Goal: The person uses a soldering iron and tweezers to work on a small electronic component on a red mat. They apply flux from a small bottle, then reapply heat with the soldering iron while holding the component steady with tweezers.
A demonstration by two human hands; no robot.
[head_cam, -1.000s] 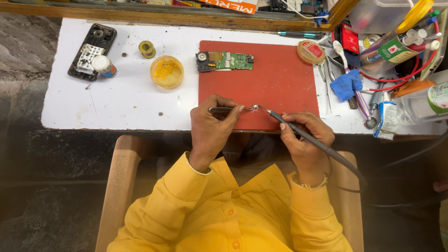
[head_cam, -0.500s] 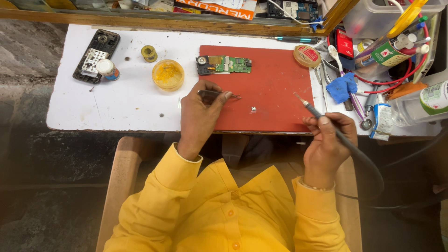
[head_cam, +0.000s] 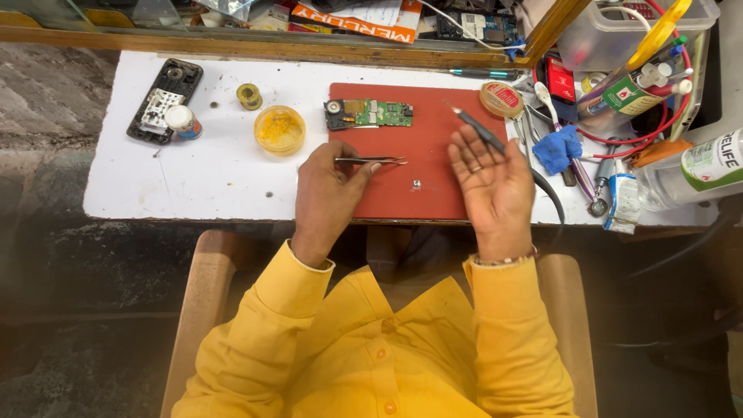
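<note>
While my hands work at the desk's (head_cam: 193,182) near edge, the red mat (head_cam: 433,186) between them lies mostly bare. My left hand (head_cam: 329,190) pinches tweezers (head_cam: 371,160); my right hand (head_cam: 491,174), palm up, loosely cradles the soldering iron (head_cam: 480,131). A tiny component (head_cam: 416,183) lies between them, the green circuit board (head_cam: 370,114) farther.

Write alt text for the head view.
Left hand pinches tweezers over a red mat; right hand, palm up, loosely holds a corded soldering iron. A green circuit board lies on the mat.

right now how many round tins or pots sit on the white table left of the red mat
3: a small yellow ring-shaped pot, a larger amber flux tin beside the mat, and a white-lidded pot leaning on the opened phone. Clutter may hide others.
</note>
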